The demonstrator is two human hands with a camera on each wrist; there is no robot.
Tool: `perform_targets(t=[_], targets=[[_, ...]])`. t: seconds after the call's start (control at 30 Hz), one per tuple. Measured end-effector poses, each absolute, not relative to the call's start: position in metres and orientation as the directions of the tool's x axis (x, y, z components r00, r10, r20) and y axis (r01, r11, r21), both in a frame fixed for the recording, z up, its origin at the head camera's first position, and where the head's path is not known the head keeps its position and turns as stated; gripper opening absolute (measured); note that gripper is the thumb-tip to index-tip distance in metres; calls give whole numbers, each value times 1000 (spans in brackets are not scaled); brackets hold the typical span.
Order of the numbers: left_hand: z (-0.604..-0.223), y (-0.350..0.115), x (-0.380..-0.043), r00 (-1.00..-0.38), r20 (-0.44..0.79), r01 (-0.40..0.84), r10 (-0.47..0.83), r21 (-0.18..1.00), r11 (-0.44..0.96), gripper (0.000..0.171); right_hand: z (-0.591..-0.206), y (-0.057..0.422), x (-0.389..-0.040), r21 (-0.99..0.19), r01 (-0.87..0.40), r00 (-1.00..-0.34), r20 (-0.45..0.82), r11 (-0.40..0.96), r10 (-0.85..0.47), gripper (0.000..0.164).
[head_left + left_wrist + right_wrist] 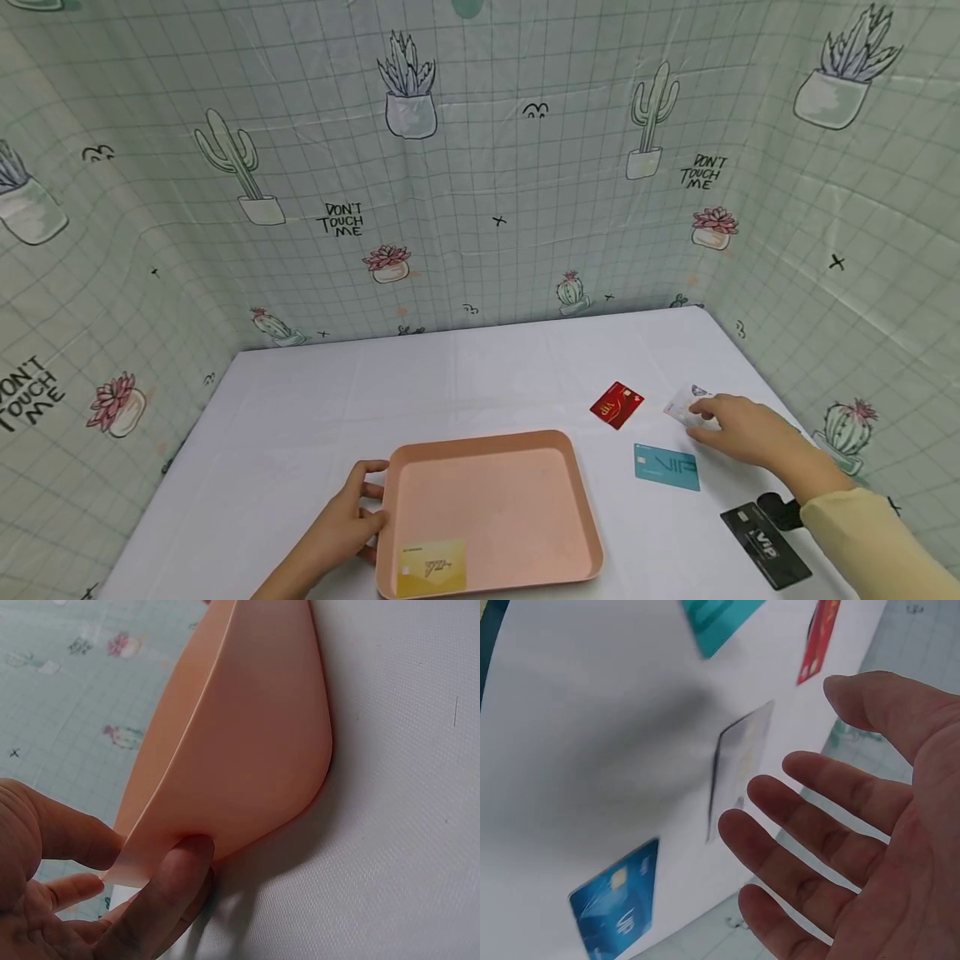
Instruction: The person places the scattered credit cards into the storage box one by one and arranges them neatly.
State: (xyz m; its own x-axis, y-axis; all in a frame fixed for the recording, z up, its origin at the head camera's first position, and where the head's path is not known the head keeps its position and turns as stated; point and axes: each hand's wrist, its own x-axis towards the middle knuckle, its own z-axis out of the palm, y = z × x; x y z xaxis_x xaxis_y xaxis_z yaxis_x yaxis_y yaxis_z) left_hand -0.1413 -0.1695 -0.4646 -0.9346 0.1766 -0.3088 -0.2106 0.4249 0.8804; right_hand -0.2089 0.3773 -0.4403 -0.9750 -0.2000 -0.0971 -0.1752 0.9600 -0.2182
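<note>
Here, my right hand (741, 429) hovers wide by the clear card (681, 406)
Thin, it may slip; my spread left hand (342, 523) touches the tray (487, 500)

I see the left hand (347, 518) touching the left edge of the tray (495, 508) — fingers bent a bit. The right hand (750, 429) is near the right edge of the table (450, 383) — thumb and fingers apart.

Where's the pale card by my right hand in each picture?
Head: pale card, right of centre, by the right hand.
Left wrist: not in it.
Right wrist: pale card, near the middle, slightly blurred.
Shared landmark: the white table, in all three.
</note>
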Motion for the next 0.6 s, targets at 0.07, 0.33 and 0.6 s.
perform_targets(t=[0.07, 0.33, 0.6], targets=[[-464, -169, -141, -934, -312, -214, 176, 879, 426, 67, -441, 385, -211, -218, -163, -976, -104, 962, -190, 44], [-462, -169, -141, -933, -318, -221, 168, 876, 430, 66, -447, 408, -215, -252, -117, -980, -129, 961, -153, 47], [-463, -170, -142, -933, -312, -213, 178, 880, 425, 67, -450, 418, -215, -240, -71, -982, -152, 968, -110, 48]])
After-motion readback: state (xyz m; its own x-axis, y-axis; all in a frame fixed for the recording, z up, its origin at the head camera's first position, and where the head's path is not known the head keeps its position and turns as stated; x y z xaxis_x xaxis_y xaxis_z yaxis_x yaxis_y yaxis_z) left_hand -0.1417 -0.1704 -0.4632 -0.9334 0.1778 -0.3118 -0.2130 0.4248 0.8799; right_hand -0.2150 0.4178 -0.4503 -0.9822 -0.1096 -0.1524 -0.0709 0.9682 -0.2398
